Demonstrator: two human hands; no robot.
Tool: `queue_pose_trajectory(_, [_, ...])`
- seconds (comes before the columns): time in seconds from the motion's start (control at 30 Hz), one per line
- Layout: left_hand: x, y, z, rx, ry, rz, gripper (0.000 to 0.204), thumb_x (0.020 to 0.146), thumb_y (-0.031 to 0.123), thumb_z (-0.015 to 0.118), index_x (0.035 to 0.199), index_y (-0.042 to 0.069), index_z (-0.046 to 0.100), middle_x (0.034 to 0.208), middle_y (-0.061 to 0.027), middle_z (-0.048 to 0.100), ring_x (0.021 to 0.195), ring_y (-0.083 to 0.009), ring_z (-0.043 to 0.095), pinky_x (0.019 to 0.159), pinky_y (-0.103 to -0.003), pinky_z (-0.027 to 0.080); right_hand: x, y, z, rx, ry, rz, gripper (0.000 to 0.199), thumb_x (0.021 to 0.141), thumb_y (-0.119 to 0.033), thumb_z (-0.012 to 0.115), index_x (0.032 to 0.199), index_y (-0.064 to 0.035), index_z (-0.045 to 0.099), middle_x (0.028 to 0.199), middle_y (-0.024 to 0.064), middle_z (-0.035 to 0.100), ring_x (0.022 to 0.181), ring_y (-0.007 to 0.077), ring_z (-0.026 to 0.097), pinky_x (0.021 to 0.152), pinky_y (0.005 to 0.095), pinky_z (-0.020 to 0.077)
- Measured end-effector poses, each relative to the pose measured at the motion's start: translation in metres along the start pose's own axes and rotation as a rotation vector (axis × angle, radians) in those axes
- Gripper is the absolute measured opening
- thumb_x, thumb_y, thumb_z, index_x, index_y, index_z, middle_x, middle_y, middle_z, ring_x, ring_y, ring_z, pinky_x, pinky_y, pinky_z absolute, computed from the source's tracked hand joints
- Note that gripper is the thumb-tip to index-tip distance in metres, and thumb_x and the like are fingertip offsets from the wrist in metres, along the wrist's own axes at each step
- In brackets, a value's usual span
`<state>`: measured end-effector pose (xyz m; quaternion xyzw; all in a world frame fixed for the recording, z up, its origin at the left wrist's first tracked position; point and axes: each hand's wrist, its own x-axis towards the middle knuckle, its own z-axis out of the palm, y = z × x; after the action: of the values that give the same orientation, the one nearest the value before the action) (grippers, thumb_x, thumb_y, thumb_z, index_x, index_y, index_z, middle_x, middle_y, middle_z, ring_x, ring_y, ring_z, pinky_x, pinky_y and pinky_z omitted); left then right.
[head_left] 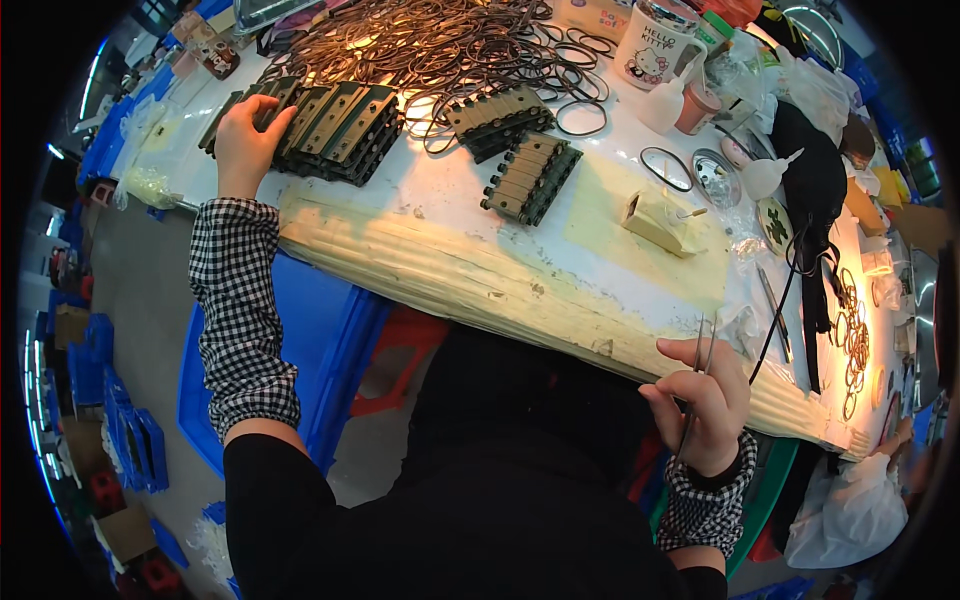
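At the far left of the table, my left hand point(247, 143) is at a row of dark green and tan ribbed pieces point(338, 125) resembling model tank tracks. Its fingers are bent over the end piece and seem to grip it. Close to the table's front edge on the right, my right hand point(705, 405) holds metal tweezers point(708, 345), tips pointing up and away from the table pieces. Two more such track-like stacks lie mid-table: one tilted stack point(498, 115) and, nearer to me, another stack point(532, 178).
Behind the pieces spreads a big heap of dark rubber loops point(440, 45). A small cream box point(660, 222) sits right of centre. A mug point(655, 50), a squeeze bottle point(765, 178), a black bag point(808, 180) and plastic bags crowd the right. Yellowish tape covers the front edge point(450, 265).
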<state>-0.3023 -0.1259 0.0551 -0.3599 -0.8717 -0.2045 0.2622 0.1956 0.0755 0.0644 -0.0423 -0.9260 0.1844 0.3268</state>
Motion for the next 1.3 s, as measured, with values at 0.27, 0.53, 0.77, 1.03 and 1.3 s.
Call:
queue_pose_trajectory(0.27, [-0.01, 0.026, -0.01, 0.303, 0.355, 0.331, 0.039, 0.087, 0.04, 0.068, 0.104, 0.006, 0.067, 0.088, -0.0064, 0.068, 0.085, -0.0229, 0.06, 0.076, -0.035, 0.047, -0.004, 0.001, 0.0, 0.035, 0.013, 0.026, 0.026, 0.071, -0.016, 0.081, 0.077, -0.0066, 0.058, 0.09, 0.0118, 0.066, 0.074, 0.0276, 0.063, 0.06, 0.0339, 0.0503])
queue_pose_trajectory(0.53, [-0.072, 0.225, -0.012, -0.388, -0.14, 0.336, 0.051, 0.089, 0.048, 0.062, 0.068, 0.004, 0.048, 0.059, -0.0079, 0.05, 0.05, -0.0226, 0.049, 0.049, -0.034, 0.041, -0.003, -0.001, -0.001, 0.033, -0.002, 0.016, 0.029, 0.073, -0.026, 0.08, 0.078, -0.007, 0.058, 0.086, 0.0106, 0.065, 0.072, 0.0271, 0.063, 0.06, 0.0338, 0.0511])
queue_pose_trajectory(0.77, [-0.062, 0.249, -0.005, -0.38, -0.288, 0.315, 0.041, 0.081, 0.03, 0.074, 0.071, 0.004, 0.045, 0.056, -0.0077, 0.046, 0.049, -0.023, 0.048, 0.048, -0.036, 0.039, -0.035, 0.016, -0.035, -0.039, 0.094, 0.122, 0.037, 0.077, -0.039, 0.075, 0.083, -0.0051, 0.059, 0.089, 0.013, 0.065, 0.077, 0.0302, 0.063, 0.065, 0.0363, 0.0509])
queue_pose_trajectory(1.03, [-0.091, 0.243, -0.018, -0.942, 0.14, 0.145, 0.044, 0.085, 0.005, 0.068, 0.124, -0.002, 0.049, 0.098, -0.0084, 0.06, 0.086, -0.0143, 0.059, 0.08, -0.026, 0.049, -0.085, 0.087, -0.128, -0.672, 0.323, 0.465, 0.034, 0.102, -0.025, 0.042, 0.106, 0.0009, 0.063, 0.099, 0.0164, 0.059, 0.096, 0.0307, 0.058, 0.084, 0.0363, 0.0455])
queue_pose_trajectory(1.3, [-0.125, 0.205, -0.036, -1.713, -0.315, -0.22, 0.048, 0.088, 0.015, 0.061, 0.13, -0.004, 0.045, 0.121, -0.0127, 0.053, 0.079, -0.0142, 0.051, 0.061, -0.023, 0.049, -0.16, 0.25, -0.229, -0.985, 0.274, 1.054, 0.03, 0.094, -0.033, 0.055, 0.097, -0.0065, 0.068, 0.093, 0.0161, 0.069, 0.086, 0.032, 0.066, 0.075, 0.0418, 0.0503])
